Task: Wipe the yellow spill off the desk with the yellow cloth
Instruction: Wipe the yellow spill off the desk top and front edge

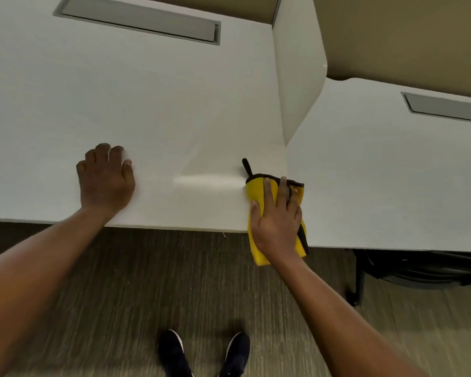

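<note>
The yellow cloth [256,191], edged in dark trim with a dark loop, lies bunched at the front right corner of the white desk [147,104] and hangs over its edge. My right hand [276,221] presses down on the cloth with fingers spread. My left hand [105,178] rests flat on the desk near the front edge, fingers slightly curled, holding nothing. A faint shiny streak [210,179] runs on the desk just left of the cloth. No yellow spill shows on the surface.
A white divider panel [297,77] stands at the desk's right side, with a second white desk [378,172] beyond it. Grey cable hatches [139,19] [446,106] sit at the back of each. Carpet and my dark shoes [204,355] lie below.
</note>
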### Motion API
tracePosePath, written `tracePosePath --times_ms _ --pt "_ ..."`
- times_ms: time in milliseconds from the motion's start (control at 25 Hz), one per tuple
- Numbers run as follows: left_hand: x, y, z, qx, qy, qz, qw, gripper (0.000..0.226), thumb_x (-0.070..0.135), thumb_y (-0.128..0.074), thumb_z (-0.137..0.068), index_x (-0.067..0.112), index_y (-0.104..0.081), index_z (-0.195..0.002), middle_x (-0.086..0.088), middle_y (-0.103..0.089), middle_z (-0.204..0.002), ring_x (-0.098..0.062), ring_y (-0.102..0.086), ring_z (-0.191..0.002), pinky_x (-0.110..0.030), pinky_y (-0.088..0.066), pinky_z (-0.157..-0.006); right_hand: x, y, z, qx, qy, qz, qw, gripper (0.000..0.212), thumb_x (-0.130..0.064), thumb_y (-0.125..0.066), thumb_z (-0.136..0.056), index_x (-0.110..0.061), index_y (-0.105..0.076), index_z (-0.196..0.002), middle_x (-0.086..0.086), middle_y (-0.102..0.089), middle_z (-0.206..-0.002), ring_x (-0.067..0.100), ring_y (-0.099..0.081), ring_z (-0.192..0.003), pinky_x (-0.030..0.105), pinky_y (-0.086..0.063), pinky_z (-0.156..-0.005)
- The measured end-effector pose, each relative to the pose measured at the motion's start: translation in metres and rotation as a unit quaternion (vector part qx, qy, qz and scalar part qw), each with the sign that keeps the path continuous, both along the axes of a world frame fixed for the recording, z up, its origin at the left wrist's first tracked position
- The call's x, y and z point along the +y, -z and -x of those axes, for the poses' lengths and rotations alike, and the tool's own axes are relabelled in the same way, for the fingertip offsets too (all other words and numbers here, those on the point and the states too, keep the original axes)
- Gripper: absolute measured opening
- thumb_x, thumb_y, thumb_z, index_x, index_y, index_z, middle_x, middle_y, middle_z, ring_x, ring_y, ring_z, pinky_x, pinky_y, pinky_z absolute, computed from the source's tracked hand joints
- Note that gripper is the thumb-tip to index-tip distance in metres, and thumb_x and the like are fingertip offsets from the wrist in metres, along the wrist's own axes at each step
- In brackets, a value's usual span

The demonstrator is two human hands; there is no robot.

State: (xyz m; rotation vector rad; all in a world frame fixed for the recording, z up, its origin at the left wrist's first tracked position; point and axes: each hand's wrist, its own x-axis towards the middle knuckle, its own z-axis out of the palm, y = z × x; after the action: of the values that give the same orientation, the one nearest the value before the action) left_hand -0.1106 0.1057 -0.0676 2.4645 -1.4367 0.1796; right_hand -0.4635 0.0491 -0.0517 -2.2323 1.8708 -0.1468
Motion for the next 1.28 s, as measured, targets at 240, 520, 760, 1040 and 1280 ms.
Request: tracePosePath --times_ms 240,520,760,1040,1280 --pt "-0.002 0.001 -0.001 -0.002 -0.002 0.007 1.0 0.038 0.031 -0.04 -0.096 0.009 -0.05 -0.126 -0.022 -0.05 -0.13 -0.044 -0.048 -0.116 -0.056 -0.04 -0.091 -0.097 -0.003 -0.036 0.011 0.011 -0.007 1.0 0.066 -0.05 -0.03 -0.103 -0.02 -0.015 -0.16 0.02 -0.005 -0.167 0.05 -0.016 -0.148 0.062 -0.029 -0.113" --pt "-0.002 -0.003 0.003 -0.007 -0.009 0.004 1.0 0.04 0.032 -0.042 -0.096 0.008 -0.052 -0.127 -0.02 -0.053 -0.13 -0.042 -0.05 -0.117 -0.054 -0.042 -0.089 -0.06 0.003 -0.05 0.018 -0.09 0.016 0.996 0.072 -0.055 -0.03 -0.099 -0.018 -0.017 -0.16 0.02 -0.007 -0.167 0.048 -0.011 -0.151 0.064 -0.012 -0.12" --pt "-0.003 -0.003 0.001 0.0 -0.013 0.014 1.0 0.043 0.033 -0.04 -0.096 0.008 -0.055 -0.128 -0.018 -0.054 -0.131 -0.041 -0.051 -0.117 -0.053 -0.043 -0.09 -0.073 0.004 -0.06 -0.003 -0.327 0.011 0.945 0.066 -0.055 -0.033 -0.098 -0.034 -0.018 -0.159 0.004 -0.005 -0.17 0.036 -0.005 -0.156 0.057 -0.01 -0.123" --pt "-0.004 -0.001 0.0 0.004 -0.022 0.012 1.0 0.04 0.03 -0.043 -0.096 0.01 -0.054 -0.129 -0.016 -0.054 -0.133 -0.039 -0.05 -0.123 -0.051 -0.041 -0.093 -0.269 -0.001 -0.143 0.006 -0.181 0.003 0.983 0.063 -0.05 -0.034 -0.101 -0.032 -0.019 -0.159 0.008 -0.009 -0.169 0.04 -0.009 -0.154 0.06 -0.008 -0.122" --pt "-0.003 0.006 -0.004 -0.006 -0.025 0.009 1.0 0.04 0.03 -0.042 -0.096 0.012 -0.053 -0.13 -0.014 -0.052 -0.134 -0.036 -0.047 -0.123 -0.049 -0.038 -0.094 -0.246 -0.001 -0.192 0.006 -0.193 0.013 0.981 0.065 -0.049 -0.034 -0.1 -0.027 -0.019 -0.16 0.014 -0.011 -0.168 0.043 -0.011 -0.153 0.061 -0.008 -0.122"
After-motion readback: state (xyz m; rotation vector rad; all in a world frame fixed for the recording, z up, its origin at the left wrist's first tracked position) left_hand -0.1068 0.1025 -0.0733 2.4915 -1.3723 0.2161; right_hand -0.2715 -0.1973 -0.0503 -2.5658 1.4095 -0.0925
